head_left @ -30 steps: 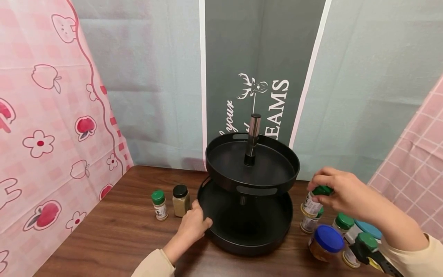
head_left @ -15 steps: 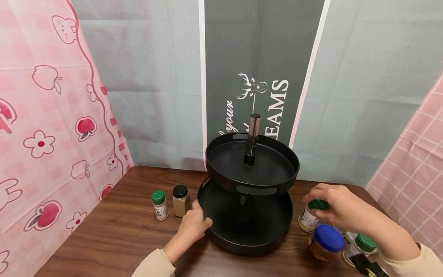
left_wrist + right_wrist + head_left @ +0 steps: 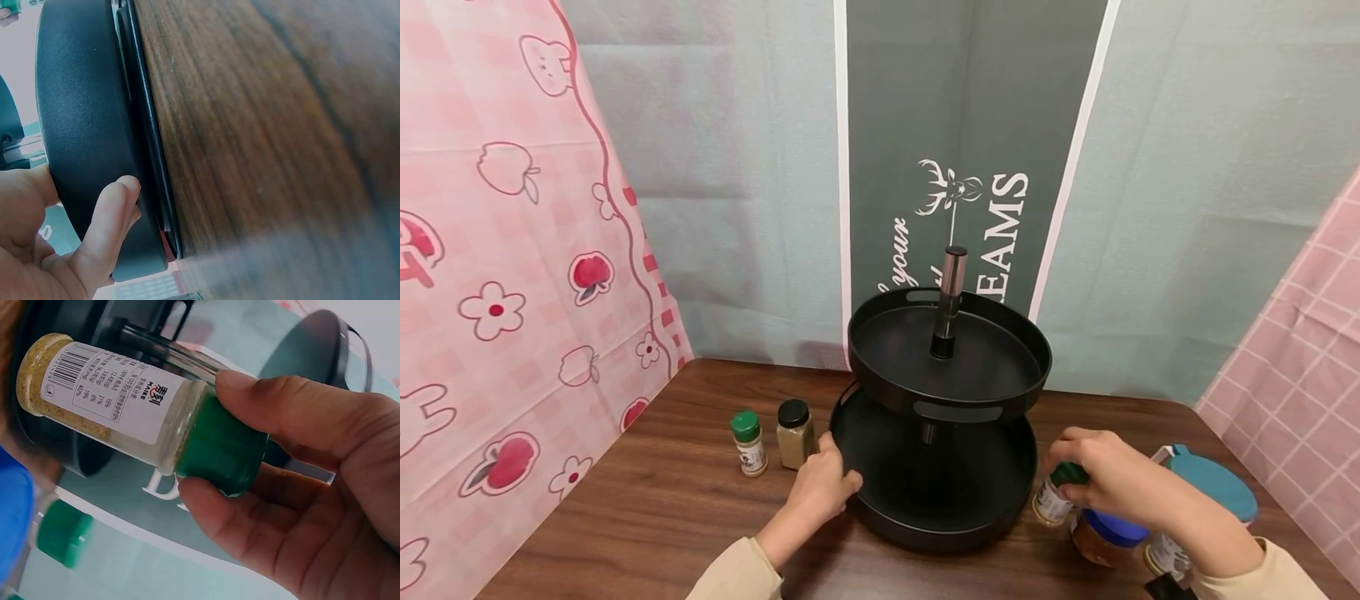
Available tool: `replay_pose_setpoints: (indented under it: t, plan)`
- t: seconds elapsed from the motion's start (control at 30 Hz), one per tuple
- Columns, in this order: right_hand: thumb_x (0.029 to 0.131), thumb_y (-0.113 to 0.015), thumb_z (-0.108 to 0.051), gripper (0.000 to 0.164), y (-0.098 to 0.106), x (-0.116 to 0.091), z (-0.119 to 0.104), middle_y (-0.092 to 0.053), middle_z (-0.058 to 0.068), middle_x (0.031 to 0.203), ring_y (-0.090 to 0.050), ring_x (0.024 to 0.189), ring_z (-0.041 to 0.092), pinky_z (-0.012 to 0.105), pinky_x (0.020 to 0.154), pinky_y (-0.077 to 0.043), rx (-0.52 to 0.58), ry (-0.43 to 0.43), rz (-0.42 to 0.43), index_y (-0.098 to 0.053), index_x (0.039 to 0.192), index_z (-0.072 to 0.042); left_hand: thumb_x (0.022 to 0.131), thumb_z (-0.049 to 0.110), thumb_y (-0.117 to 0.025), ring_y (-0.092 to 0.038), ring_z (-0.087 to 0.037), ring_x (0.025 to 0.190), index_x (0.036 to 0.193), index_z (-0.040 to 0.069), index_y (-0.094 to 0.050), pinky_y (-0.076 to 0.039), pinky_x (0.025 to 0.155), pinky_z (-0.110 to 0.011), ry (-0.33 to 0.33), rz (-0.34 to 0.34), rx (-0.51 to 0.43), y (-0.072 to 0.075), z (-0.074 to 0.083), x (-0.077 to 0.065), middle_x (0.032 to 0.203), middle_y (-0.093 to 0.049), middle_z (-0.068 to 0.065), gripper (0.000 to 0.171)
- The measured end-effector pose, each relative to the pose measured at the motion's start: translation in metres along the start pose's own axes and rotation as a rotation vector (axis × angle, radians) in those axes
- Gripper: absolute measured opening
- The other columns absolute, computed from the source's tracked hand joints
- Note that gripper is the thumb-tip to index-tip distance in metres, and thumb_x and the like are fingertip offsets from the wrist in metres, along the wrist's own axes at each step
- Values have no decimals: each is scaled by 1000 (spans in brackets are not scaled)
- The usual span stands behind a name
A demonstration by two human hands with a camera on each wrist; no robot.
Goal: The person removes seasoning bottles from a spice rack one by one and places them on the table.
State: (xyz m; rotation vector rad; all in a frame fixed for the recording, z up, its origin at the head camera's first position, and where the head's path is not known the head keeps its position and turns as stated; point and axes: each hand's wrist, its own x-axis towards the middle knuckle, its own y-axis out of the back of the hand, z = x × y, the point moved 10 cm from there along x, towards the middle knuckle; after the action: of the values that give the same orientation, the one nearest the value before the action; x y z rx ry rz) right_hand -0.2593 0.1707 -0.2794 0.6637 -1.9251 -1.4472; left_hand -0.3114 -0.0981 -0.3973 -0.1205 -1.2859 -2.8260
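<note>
A black two-tier round tray (image 3: 940,536) with a metal centre post stands on the wooden table. My left hand (image 3: 815,486) grips the left rim of its lower tier; in the left wrist view, thumb and fingers lie either side of the tray wall (image 3: 87,119). To the right of the tray, my right hand (image 3: 1112,471) pinches the green cap of a spice jar (image 3: 1050,504). The right wrist view shows this clear jar (image 3: 112,400) with a white printed label and yellowish powder, its green cap held between thumb and fingers. Both tiers hold nothing visible.
Left of the tray stand a green-capped spice jar (image 3: 750,446) and a black-capped square jar (image 3: 795,435). A blue-lidded jar (image 3: 1105,537), another spice jar (image 3: 1165,554) and a teal-lidded container (image 3: 1213,492) are partly hidden by the right arm. Curtains hang behind and at both sides.
My right hand has lowered the spice jar and brought it nearer, beside the tray's lower right edge. More of the teal-lidded container shows now. My left hand stays on the rim.
</note>
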Motion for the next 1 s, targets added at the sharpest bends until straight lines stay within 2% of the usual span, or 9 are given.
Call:
replay_pose_setpoints:
  t: [0.3,0.5,0.83,1.0]
  plan:
    - [71,-73,-7,22,-27,-3,7,-55,-6,84,-55,72,9,26,53,-48,113,-20,-73,-65,88,-17,74,12,-61,-48,-11,36,130,-17,-23,-43,42,-30,5,1,0,1,1,-1,48,-52,-3,73]
    - [72,-71,-6,19,-44,-6,16,-55,-3,86,-56,74,11,25,53,-49,172,-69,-127,-65,89,-13,74,13,-60,-48,-11,36,130,-17,-22,-43,42,-30,12,-3,-5,0,0,1,48,-52,-3,74]
    - [75,-69,-7,23,-51,-11,21,-52,-3,90,-54,75,10,28,56,-49,141,-119,-118,-62,93,-19,75,12,-60,-48,-11,36,130,-17,-21,-43,41,-30,13,-16,-23,-1,1,0,48,-52,-4,74]
    - [75,-69,-7,25,-53,-12,20,-52,-3,92,-53,76,8,28,56,-48,116,-114,-109,-62,97,-18,74,12,-60,-48,-11,36,129,-18,-22,-44,41,-30,7,-5,-20,1,0,0,49,-52,-5,73]
